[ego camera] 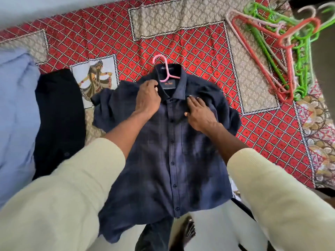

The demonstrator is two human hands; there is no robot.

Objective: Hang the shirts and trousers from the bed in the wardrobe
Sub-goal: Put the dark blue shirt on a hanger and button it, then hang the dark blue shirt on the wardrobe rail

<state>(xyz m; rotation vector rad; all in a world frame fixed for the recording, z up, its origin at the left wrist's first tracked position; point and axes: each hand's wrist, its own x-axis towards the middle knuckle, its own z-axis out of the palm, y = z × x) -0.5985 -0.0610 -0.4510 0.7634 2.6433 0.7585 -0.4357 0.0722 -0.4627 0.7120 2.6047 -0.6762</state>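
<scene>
A person stands at the near edge of a bed covered by a red patterned bedspread (190, 51), seen from above. At far left lies a pale blue garment (16, 109), and just right of it a black garment (59, 113). In the middle, a navy button-up shirt (168, 151) lies front up, buttoned, its hem hanging over the near edge. A pink hanger (165, 71) sits inside the collar with its hook pointing far. The left hand (147, 98) grips the left collar and shoulder, fingers curled into the cloth. The right hand (198, 111) rests flat on the right chest, fingers straight. At far right lies a heap of green and red hangers (282, 46). The shirt seems to be getting settled on its hanger; the next move probably calls for lifting it by the hook towards the wardrobe, which is out of view.
</scene>
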